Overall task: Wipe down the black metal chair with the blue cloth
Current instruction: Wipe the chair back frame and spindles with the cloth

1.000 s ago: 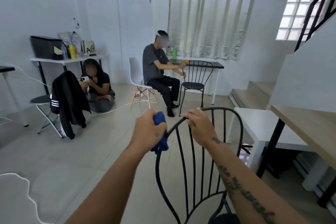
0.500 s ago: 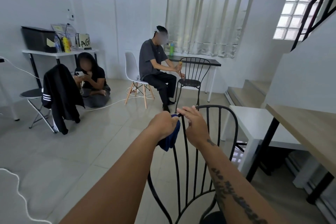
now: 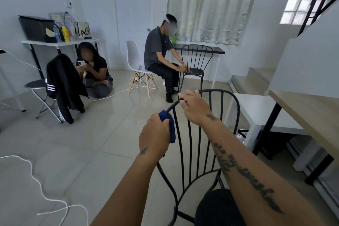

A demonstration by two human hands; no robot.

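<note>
The black metal chair (image 3: 211, 134) stands close in front of the person, its curved backrest of thin upright rods facing them and its round dark seat low at the bottom edge of the view. The blue cloth (image 3: 169, 126) is wrapped around the left side of the backrest's top rail, bunched under the left hand (image 3: 155, 138), whose grip is clamped on the cloth and the rail together. The right hand (image 3: 195, 109) rests on the crown of the same rail just beside it, fingers curled over the metal, closed on the chair; a tattoo runs along that forearm. To the right, near the chair, sits a low white bench (image 3: 260, 113), and beside that a wooden bench top (image 3: 311, 115) on black legs. A white cord (image 3: 38, 185) loops over the tiled floor at the left. Farther back, a seated person (image 3: 159, 57) on a white chair (image 3: 134, 60) holds a second black wire chair (image 3: 195, 62), another person (image 3: 95, 71) sits on the floor with a phone, and a black jacket (image 3: 63, 84) hangs over a folding stool.
</note>
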